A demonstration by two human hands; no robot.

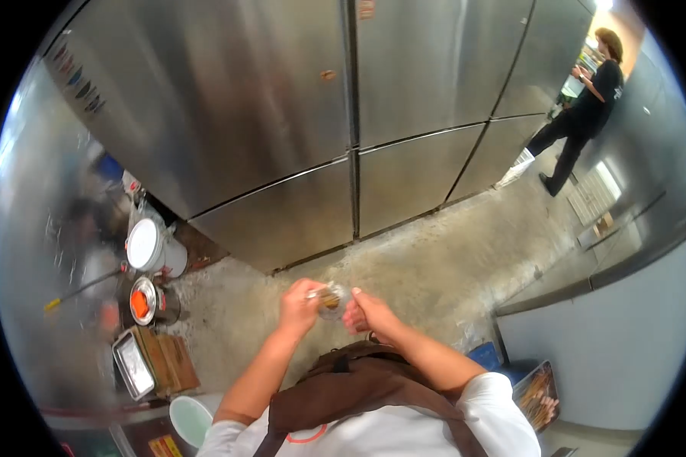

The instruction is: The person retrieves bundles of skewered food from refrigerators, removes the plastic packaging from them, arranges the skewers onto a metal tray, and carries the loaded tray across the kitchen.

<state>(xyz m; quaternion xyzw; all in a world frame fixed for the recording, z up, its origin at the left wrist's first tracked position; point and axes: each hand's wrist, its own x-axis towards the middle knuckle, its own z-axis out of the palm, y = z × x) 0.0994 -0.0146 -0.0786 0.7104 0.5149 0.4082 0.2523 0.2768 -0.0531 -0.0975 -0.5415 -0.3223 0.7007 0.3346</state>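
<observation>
In front of my brown apron I hold a small clear plastic container (332, 300) with something brown inside; its exact contents are too small to make out. My left hand (299, 308) is closed at its left side, fingers pinched near the rim. Closed against the right side is my right hand (369, 314), with the thumb on top and the fingers curled underneath. Both hands are above the concrete floor, apart from the fridges.
Tall steel fridges (274, 114) stand ahead. At left are a white-lidded bucket (144, 244), a tin with an orange item (139, 303), a cardboard box (177, 362) and a metal tray (133, 365). Another person (587, 107) stands far right. A tray of sticks (540, 396) lies lower right.
</observation>
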